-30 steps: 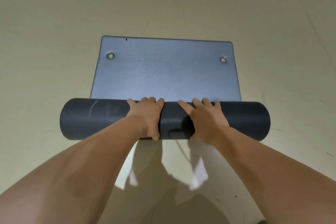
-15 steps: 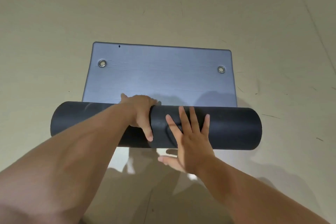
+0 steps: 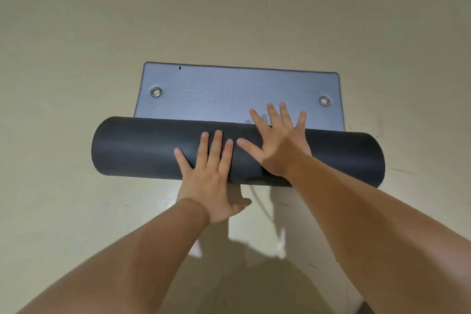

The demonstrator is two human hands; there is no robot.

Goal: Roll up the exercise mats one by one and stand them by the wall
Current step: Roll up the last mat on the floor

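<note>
We see the exercise mat point(image 3: 142, 150) lying on the beige floor point(image 3: 76, 33), most of it wound into a dark roll set crosswise. A short grey flat end point(image 3: 229, 89) with two metal eyelets point(image 3: 156, 92) lies beyond the roll. Our left hand point(image 3: 211, 176) presses the roll's near side, fingers spread and straight. Our right hand point(image 3: 277, 145) lies on top, fingers splayed, reaching over the flat end.
</note>
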